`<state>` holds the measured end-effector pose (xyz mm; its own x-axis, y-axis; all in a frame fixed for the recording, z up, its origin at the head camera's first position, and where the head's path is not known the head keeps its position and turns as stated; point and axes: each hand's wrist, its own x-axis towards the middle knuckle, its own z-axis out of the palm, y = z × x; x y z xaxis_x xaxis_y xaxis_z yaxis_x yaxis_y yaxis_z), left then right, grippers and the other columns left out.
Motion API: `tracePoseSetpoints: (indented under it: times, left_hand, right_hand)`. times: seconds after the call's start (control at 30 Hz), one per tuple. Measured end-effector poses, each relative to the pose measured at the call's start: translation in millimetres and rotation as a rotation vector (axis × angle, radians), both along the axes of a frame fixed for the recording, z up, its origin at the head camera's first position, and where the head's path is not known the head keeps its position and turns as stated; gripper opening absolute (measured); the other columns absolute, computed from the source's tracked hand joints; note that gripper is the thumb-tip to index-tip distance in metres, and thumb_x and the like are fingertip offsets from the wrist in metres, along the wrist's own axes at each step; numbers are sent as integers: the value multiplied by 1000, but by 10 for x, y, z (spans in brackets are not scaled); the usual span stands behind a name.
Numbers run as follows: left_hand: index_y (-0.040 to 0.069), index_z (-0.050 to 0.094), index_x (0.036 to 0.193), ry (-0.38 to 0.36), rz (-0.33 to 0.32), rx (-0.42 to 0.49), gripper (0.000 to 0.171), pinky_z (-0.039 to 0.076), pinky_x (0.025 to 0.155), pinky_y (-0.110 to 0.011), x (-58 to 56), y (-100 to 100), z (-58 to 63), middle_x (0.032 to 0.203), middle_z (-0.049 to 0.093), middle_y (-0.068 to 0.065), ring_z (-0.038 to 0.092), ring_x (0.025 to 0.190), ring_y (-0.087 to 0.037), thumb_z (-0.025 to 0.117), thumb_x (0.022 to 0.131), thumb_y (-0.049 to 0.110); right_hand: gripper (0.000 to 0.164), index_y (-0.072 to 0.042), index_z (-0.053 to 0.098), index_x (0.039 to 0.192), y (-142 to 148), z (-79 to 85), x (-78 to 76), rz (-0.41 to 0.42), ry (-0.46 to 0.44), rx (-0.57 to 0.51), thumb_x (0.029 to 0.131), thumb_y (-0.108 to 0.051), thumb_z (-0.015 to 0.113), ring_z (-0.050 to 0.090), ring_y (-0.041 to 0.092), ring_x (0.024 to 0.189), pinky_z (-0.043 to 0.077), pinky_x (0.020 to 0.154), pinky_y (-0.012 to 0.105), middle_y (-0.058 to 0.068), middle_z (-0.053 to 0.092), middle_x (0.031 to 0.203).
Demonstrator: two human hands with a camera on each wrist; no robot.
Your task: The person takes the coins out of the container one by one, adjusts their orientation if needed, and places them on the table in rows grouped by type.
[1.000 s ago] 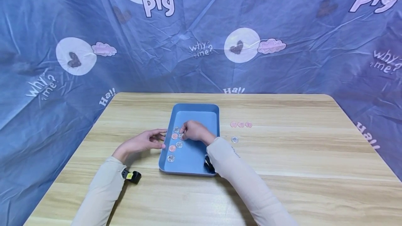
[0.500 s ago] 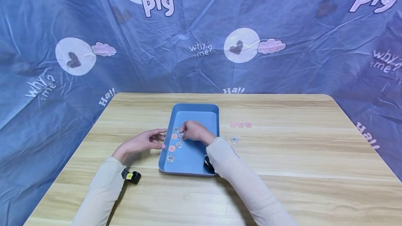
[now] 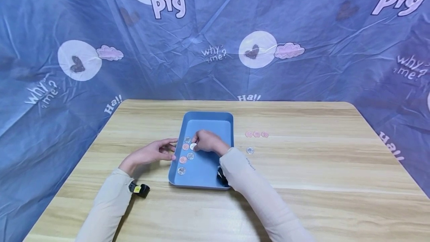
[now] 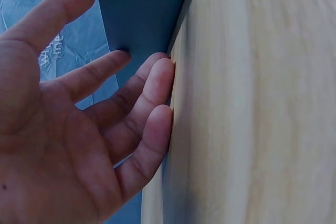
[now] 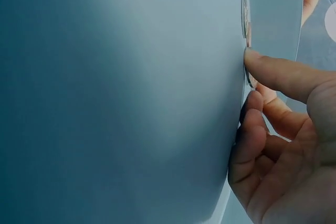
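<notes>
My right hand [image 3: 209, 141] reaches into the blue tray [image 3: 205, 182] and pinches a silver coin [image 3: 193, 146] between thumb and fingers. In the right wrist view that coin [image 5: 251, 79] sits slightly tilted, the thumb at one edge and a fingertip by the other. Near it on the tray floor lie a copper coin [image 3: 186, 147] and several others, silver and copper, along the left side. My left hand [image 3: 151, 153] is outside the tray's left wall. In the left wrist view its thumb and index finger touch the wall [image 4: 142, 14], while its other fingers rest low, at the table.
Right of the tray, three copper coins [image 3: 256, 134] lie in a row on the wooden table [image 3: 319, 167], with one silver coin [image 3: 250, 150] nearer. Black wrist cameras [image 3: 143, 190] sit under both wrists. A printed blue cloth [image 3: 215, 77] hangs behind the table.
The silver coin at the right fingertips has tilted and now looks brighter. Both hands stay in place, and the whole head view has shifted slightly.
</notes>
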<state>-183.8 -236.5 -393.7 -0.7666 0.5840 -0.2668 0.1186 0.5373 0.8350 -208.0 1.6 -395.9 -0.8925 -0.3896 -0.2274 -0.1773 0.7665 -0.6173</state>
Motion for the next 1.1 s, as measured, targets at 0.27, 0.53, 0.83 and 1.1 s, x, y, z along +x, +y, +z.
tracePoseSetpoints:
  times: [0.27,0.53,0.83,1.1]
  left_hand:
    - [-1,29,149,-5,8,-7,79,48,91,-33,-5,1,-3,129,54,-25,60,106,-26,71,88,25]
    - [-2,29,149,2,5,-14,78,47,93,-33,-9,5,0,129,54,-25,58,108,-27,70,89,24]
    - [-2,29,149,6,7,-23,77,46,94,-33,-20,5,6,129,55,-24,58,109,-26,69,89,24]
    - [-2,29,149,-1,6,-22,77,46,96,-36,-13,4,18,130,54,-24,58,111,-28,70,89,24]
  right_hand:
    - [16,-12,64,92,14,29,10,13,5,-10,80,-9,75,52,15,76,40,68,26,0,59,84]
    - [12,-11,64,91,59,64,18,-1,-56,-93,83,-5,71,53,19,76,41,68,27,5,62,92]
    - [13,-5,63,96,112,74,5,-37,-139,-216,85,-2,69,52,16,65,41,58,25,4,57,79]
    - [19,-2,62,104,168,137,-2,-113,-223,-460,86,-3,67,57,18,64,47,63,27,8,66,78]
